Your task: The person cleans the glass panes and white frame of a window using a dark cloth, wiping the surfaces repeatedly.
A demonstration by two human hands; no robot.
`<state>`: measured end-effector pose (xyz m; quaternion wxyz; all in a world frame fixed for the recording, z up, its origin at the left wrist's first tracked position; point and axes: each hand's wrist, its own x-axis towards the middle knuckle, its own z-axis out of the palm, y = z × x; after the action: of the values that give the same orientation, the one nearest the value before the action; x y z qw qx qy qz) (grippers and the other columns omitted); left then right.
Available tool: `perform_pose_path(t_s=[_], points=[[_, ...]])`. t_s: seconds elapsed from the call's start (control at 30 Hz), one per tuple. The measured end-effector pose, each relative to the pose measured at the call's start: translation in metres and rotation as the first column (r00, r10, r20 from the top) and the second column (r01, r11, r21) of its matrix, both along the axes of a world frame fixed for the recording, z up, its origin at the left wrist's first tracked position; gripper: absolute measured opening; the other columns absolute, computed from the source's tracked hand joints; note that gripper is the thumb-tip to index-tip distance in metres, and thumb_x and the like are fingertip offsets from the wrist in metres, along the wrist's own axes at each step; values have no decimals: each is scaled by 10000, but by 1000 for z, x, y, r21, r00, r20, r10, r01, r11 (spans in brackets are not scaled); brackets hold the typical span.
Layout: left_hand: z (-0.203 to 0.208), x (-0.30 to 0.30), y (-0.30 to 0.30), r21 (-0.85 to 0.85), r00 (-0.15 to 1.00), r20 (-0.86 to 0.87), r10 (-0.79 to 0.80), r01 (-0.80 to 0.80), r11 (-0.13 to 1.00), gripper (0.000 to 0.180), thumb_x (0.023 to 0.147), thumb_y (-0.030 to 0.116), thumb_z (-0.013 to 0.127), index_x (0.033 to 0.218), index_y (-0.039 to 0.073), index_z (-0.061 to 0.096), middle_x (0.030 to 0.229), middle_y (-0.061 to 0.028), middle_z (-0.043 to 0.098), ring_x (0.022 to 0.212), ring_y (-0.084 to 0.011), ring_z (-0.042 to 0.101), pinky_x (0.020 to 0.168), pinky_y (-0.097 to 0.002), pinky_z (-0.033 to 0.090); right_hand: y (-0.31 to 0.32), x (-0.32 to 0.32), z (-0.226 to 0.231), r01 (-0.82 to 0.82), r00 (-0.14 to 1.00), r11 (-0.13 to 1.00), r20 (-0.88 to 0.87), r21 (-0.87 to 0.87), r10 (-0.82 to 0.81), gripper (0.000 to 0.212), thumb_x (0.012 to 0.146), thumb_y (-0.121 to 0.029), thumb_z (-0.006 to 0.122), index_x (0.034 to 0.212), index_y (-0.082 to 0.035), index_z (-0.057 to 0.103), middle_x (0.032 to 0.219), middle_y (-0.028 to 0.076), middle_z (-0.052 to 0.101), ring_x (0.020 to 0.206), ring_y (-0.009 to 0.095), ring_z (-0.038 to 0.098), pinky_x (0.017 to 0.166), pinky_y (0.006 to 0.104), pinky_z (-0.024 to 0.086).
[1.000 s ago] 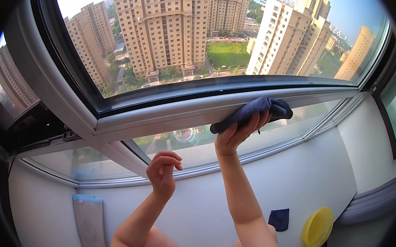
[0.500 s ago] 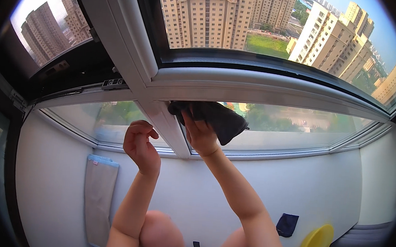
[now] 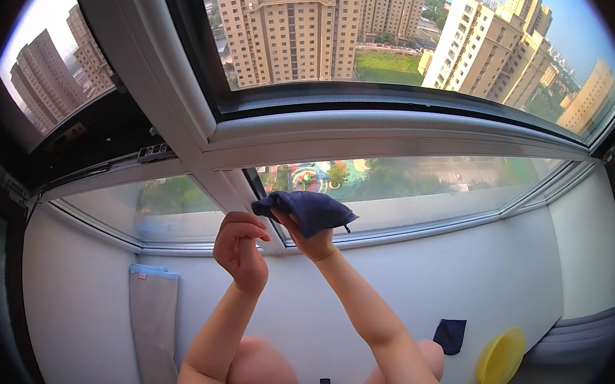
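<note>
My right hand (image 3: pixel 311 243) grips a dark navy cloth (image 3: pixel 305 210), folded over the fingers and hanging to the right, with a small dark loop at its corner. It is in front of the lower window pane (image 3: pixel 401 184), by the foot of the upright frame post (image 3: pixel 226 186). Close on its left, my left hand (image 3: pixel 241 248) is raised with its fingers curled in toward the thumb. Nothing shows in the left hand, and its fingertips are near the cloth's left end; I cannot tell whether they touch it.
A grey horizontal frame bar (image 3: pixel 390 137) crosses above the hands. A second dark cloth (image 3: pixel 449 336) and a yellow basin (image 3: pixel 501 359) lie at the lower right. A folded beige piece with blue edging (image 3: pixel 152 309) is at the left. My knees (image 3: pixel 259 370) are below my arms.
My right hand has drawn the cloth down, away from the horizontal bar. My left hand has come right and slightly down, closer to the cloth. The view has shifted a little.
</note>
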<state>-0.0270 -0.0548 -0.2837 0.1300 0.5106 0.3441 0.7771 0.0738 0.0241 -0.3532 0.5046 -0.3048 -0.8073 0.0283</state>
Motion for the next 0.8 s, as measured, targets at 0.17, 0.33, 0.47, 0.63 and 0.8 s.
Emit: perform_pose_path(t_s=[0.17,0.33,0.47,0.63,0.8], points=[[-8,23,9,-120,992,-118,-48,34,992,161,786,-60,373,707,3,498,772,-109,516,571,-119,450,519,-224,416,49,77,23,496,855,772,-67,396,-515,220,772,-499,592,948,-382,651,1251,-129,502,1268,332,276,1038,582,126],[-19,61,20,-210,944,-110,-310,283,936,201,770,-144,401,697,-14,535,777,-100,543,591,-109,506,532,-207,436,71,145,6,638,750,762,-318,114,-580,441,852,-431,531,1151,-107,555,1306,175,442,1244,424,302,1036,587,182],[-19,96,32,-251,905,-116,-408,371,894,206,741,-160,396,694,-23,543,773,-96,547,594,-115,512,526,-207,428,68,172,3,433,541,854,-675,-287,-501,568,923,-245,434,1374,10,201,1448,250,162,1314,481,152,1067,515,176],[-26,122,38,-231,836,-377,-399,332,915,215,677,-175,397,664,-32,556,733,-108,562,594,-140,526,510,-211,430,42,116,21,448,849,892,-339,59,-404,509,820,-348,605,1152,22,493,1293,311,377,1192,540,312,1006,592,228],[-15,171,50,-219,841,-299,-451,400,890,190,677,-135,385,632,-18,528,692,-113,553,586,-144,514,519,-224,404,94,246,34,658,659,747,-410,-93,-631,536,897,-237,455,1322,56,311,1381,332,234,1269,534,190,1046,570,182]])
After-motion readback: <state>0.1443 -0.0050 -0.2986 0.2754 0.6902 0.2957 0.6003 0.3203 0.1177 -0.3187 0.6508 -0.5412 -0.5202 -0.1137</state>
